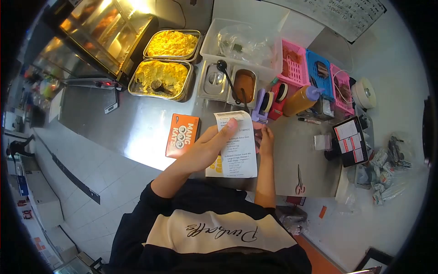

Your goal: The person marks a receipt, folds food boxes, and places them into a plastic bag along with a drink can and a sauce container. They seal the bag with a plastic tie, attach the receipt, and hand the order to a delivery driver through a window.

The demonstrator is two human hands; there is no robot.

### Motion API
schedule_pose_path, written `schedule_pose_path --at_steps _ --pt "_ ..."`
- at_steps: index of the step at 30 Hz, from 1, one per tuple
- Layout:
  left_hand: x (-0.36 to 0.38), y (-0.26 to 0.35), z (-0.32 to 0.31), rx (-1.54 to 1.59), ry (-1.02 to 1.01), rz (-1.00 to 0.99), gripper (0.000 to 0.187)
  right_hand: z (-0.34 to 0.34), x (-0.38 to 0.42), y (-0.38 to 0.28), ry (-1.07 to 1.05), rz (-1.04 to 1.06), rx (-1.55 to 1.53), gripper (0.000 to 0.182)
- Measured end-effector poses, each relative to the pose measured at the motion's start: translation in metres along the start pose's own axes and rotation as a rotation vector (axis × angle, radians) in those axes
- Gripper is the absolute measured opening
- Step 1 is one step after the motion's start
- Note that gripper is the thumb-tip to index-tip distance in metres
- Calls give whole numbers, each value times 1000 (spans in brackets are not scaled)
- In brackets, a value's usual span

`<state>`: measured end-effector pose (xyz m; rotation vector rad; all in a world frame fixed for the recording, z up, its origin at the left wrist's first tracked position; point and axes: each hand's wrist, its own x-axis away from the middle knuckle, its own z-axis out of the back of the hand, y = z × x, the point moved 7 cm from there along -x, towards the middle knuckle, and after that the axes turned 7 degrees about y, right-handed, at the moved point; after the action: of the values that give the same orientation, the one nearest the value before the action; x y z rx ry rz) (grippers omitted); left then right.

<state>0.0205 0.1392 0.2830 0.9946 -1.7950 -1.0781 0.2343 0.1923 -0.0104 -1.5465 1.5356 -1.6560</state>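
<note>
A long printed receipt (239, 153) is gripped in my left hand (214, 144), the thumb pressed on its upper part. Behind its lower left edge shows a yellow-printed white surface (215, 168), mostly hidden. My right hand (265, 137) is at the receipt's right edge, just below the purple tape dispenser (261, 107). Its fingers are bent together and partly hidden; what they pinch, if anything, is too small to make out. Left of the receipt, an orange box (182, 135) marked MANG KATS lies on the steel counter (137, 118), partly behind my left forearm.
Along the back stand two trays of yellow food (172, 44), a lidded steel pan (213, 80), a sauce pan (245, 84) with ladles, and a clear bin (248, 41). A red tape dispenser (277, 102), a sauce bottle (301, 101), scissors (299, 181) and baskets (318, 68) are rightward.
</note>
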Motion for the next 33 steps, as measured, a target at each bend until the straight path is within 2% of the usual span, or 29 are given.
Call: schedule_pose_path --at_steps 2,4,5,7,9,12,15,19,22,23,24,26,27,30,31,33 --pt "1 3 -1 -6 1 -10 64 2 -31 53 -167 -117 99 30" --pt "3 13 -5 11 -22 -33 65 -5 -18 49 -169 -102 242 30" --pt "2 15 -4 -6 -21 -32 65 -5 -2 36 -96 -25 338 30" --pt "6 15 2 -31 -1 -18 67 -6 12 5 59 147 341 30" --pt "8 15 4 1 9 9 67 4 9 -17 246 333 131 29" --pt "7 14 6 -11 -12 22 67 -13 11 -68 203 489 324 32" --pt "7 16 3 -16 -29 -2 67 -22 -9 -70 61 289 338 40" --pt "9 8 11 12 22 -5 54 -24 -19 -62 -1 311 112 43" --pt "3 -29 30 -82 183 3 36 -15 7 -55 -29 354 -48 40" --pt "0 -53 38 -41 281 13 38 -8 8 -40 -37 405 -44 40" --pt "-3 -76 45 -130 378 -100 44 -4 9 -33 -42 454 -42 39" --pt "-4 -127 59 -313 554 -327 59 -3 8 -22 30 291 -118 38" --pt "-5 -160 68 -399 546 -246 76 -4 9 -16 68 208 -156 38" --pt "-2 -206 80 -475 559 -164 72 -9 4 14 188 -79 -94 36" --pt "-2 -217 85 -455 569 -107 68 -15 7 32 119 -180 -60 36" --pt "-6 -227 90 -610 538 -114 65 -21 24 33 98 -24 13 34"
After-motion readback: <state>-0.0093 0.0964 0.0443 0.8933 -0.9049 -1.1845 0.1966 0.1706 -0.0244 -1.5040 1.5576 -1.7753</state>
